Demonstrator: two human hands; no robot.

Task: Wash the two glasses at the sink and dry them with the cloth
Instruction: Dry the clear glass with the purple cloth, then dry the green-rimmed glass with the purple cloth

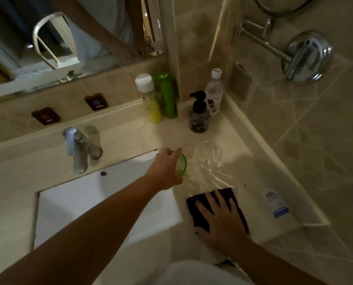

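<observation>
The left hand (165, 171) reaches across the white sink (101, 202), its grip closed around a green glass (181, 164) standing on the tabletop (239, 140) at the basin's right edge. A clear glass (209, 154) stands just beside it, to the right. The right hand (220, 219) lies flat, fingers spread and holding nothing, on a dark purple cloth (200, 219) nearer the front. The chrome faucet (77, 149) stands behind the basin.

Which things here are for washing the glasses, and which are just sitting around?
For the job: green glass, clear glass, purple cloth, tap, sink.
Just lying about: black pump bottle, water bottle, green bottle, yellow bottle.
</observation>
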